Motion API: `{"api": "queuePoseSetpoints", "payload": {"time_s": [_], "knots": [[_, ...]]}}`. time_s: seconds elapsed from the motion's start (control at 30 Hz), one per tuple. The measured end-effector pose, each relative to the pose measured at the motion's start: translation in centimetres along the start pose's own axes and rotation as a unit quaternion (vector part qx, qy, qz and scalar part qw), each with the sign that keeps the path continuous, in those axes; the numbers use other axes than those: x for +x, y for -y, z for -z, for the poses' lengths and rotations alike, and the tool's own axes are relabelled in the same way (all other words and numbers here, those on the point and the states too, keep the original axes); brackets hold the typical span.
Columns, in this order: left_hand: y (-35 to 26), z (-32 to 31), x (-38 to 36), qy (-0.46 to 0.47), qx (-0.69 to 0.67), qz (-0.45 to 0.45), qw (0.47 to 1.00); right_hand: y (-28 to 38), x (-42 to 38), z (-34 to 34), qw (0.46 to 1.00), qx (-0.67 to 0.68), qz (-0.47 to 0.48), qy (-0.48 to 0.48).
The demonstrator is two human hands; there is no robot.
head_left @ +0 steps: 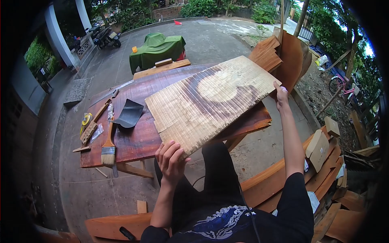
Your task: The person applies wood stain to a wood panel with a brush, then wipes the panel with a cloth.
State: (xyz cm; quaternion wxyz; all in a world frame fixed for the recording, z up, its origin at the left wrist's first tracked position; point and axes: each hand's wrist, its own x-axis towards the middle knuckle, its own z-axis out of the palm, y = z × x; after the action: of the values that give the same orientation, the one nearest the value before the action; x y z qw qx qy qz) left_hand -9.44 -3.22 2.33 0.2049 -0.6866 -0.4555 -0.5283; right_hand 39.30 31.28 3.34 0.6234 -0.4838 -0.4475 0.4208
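I hold a wide rough-sawn pale plank [210, 101] with a dark ring stain and a light round patch in its middle. It is lifted at a slant above a dark reddish wooden tabletop [137, 139]. My left hand [171, 160] grips the plank's near lower corner. My right hand [280, 95] grips its far right edge, arm stretched out.
On the tabletop's left lie a paintbrush [108, 146], a black dustpan-like scoop [129, 114], a yellow tape measure [86, 119] and small wood blocks [89, 132]. Stacked boards [267, 52] stand behind. Timber and cardboard boxes [318, 150] lie right. A green-covered object [156, 48] sits on the concrete yard.
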Motion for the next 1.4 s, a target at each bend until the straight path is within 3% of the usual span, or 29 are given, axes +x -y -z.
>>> {"api": "queuePoseSetpoints", "payload": {"time_s": [0.13,0.27,0.37,0.5,0.53,0.57,0.6,0.73,0.83,0.9,0.97,1.07,1.17,1.27,1.4], "knots": [[-0.1,2.1,3.5,-0.051,0.028,-0.052,0.997,4.8,-3.6,-0.4,0.983,-0.089,0.048,-0.155],[-0.4,4.5,6.8,-0.071,0.010,-0.081,0.994,8.8,-5.7,-0.6,0.966,-0.117,0.109,-0.204],[-0.7,5.0,8.3,-0.112,-0.048,-0.104,0.987,9.4,-3.6,0.4,0.955,-0.126,0.208,-0.172],[-1.0,5.4,10.1,-0.155,-0.105,-0.143,0.972,11.2,-2.8,-0.6,0.965,0.056,0.235,-0.099],[-1.3,5.5,10.6,-0.162,-0.116,-0.130,0.971,11.0,-2.0,-0.4,0.976,0.106,0.176,-0.073],[-1.7,5.5,11.3,-0.174,-0.122,-0.113,0.971,7.7,1.9,2.9,0.984,0.121,0.124,-0.031],[-1.8,5.6,11.8,-0.181,-0.126,-0.095,0.971,7.5,1.6,2.1,0.983,0.127,0.132,0.010],[-1.9,6.0,13.6,-0.192,-0.141,-0.063,0.969,12.1,-4.5,-7.0,0.971,0.218,0.094,0.040],[-2.7,6.2,14.4,-0.221,-0.128,-0.029,0.966,6.5,3.6,-3.4,0.973,0.164,0.145,0.078],[-3.0,6.7,14.9,-0.251,-0.107,0.007,0.962,4.3,9.6,0.0,0.873,0.235,0.194,0.381],[-3.0,8.2,15.8,-0.250,-0.057,0.061,0.965,9.1,2.2,-3.8,0.973,0.104,0.172,0.117],[-0.9,9.7,16.8,-0.277,0.022,0.115,0.954,10.7,1.8,-4.0,0.960,-0.072,0.267,0.043],[1.5,9.8,17.9,-0.266,-0.016,0.132,0.955,11.8,0.2,-4.1,0.977,0.020,0.197,0.083],[3.4,8.9,19.4,-0.278,-0.010,0.114,0.954,12.7,-1.4,-5.3,0.970,-0.040,0.222,0.086],[5.7,7.8,19.2,-0.245,-0.104,0.178,0.947,11.7,1.0,-5.9,0.969,-0.104,0.218,0.049]]}}
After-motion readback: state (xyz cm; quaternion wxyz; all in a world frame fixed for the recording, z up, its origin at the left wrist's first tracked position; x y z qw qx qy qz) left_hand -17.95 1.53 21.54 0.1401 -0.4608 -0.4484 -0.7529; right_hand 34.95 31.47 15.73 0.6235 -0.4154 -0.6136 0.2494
